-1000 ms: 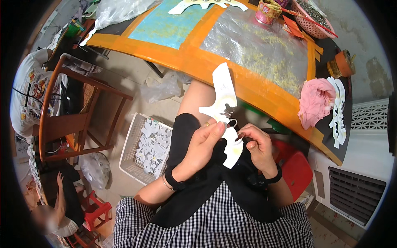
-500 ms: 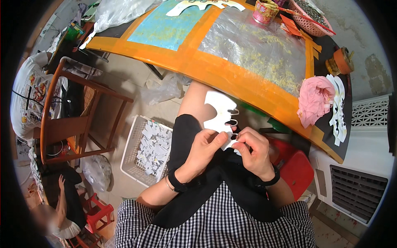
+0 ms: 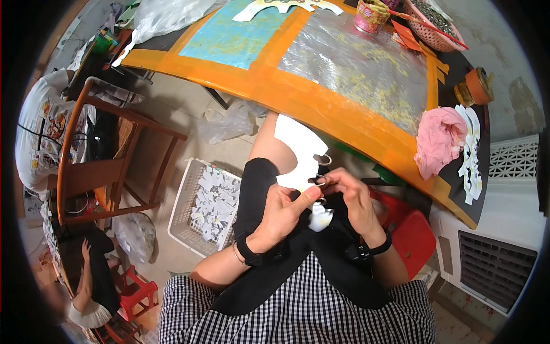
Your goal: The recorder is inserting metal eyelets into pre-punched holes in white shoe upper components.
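The left hand [image 3: 281,213] pinches the white cut-out [image 3: 298,153] at its near end; the cut-out's length runs far-left, with the right hand [image 3: 350,198] closed on scissors [image 3: 319,182] beside it.

Home craft workshop: taped orange worktable [image 3: 321,103], basket of paper cutouts [image 3: 209,206] (floor).

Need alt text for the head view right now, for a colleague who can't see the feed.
Seen from above, a seated person's left hand holds a white cut-out sheet over their lap while the right hand works small scissors at its edge. An orange-taped table lies ahead; a white basket of paper scraps sits on the floor to the left.
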A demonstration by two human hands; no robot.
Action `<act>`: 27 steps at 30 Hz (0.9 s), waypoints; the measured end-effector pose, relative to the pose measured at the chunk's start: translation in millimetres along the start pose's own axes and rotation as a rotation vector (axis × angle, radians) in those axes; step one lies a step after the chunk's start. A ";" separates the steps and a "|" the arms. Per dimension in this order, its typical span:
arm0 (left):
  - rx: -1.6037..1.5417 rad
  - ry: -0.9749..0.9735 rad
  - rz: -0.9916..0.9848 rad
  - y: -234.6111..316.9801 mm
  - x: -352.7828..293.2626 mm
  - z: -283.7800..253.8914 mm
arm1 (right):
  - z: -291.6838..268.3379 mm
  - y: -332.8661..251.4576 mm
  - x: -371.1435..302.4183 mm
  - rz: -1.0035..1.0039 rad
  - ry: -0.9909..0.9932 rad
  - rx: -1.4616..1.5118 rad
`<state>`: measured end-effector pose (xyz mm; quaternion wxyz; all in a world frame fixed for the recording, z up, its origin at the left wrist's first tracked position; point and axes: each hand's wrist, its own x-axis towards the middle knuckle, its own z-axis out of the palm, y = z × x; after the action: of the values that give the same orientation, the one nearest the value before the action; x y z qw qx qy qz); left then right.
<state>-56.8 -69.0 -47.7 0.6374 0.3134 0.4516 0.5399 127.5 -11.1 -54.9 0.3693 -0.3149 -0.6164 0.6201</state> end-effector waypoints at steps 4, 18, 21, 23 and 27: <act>0.125 0.013 0.108 -4.4 1.7 5.9 | 8.9 -22.4 13.3 0.177 0.037 0.228; 0.378 -0.265 0.254 7.7 12.3 -6.8 | 19.1 -17.1 17.0 0.260 0.245 0.257; 0.315 -0.204 0.115 11.5 12.1 -4.1 | 20.5 -10.6 17.1 0.233 0.258 0.271; 0.310 -0.131 0.059 4.6 13.1 -6.7 | 19.1 -8.6 18.9 0.229 0.231 0.250; 0.295 -0.129 0.061 0.6 15.0 -16.2 | 16.9 -7.5 17.3 0.246 0.139 0.332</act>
<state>-71.7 -55.8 -57.2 0.5953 0.4512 0.4744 0.4658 104.6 -5.7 -45.6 0.3792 -0.3646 -0.4359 0.7302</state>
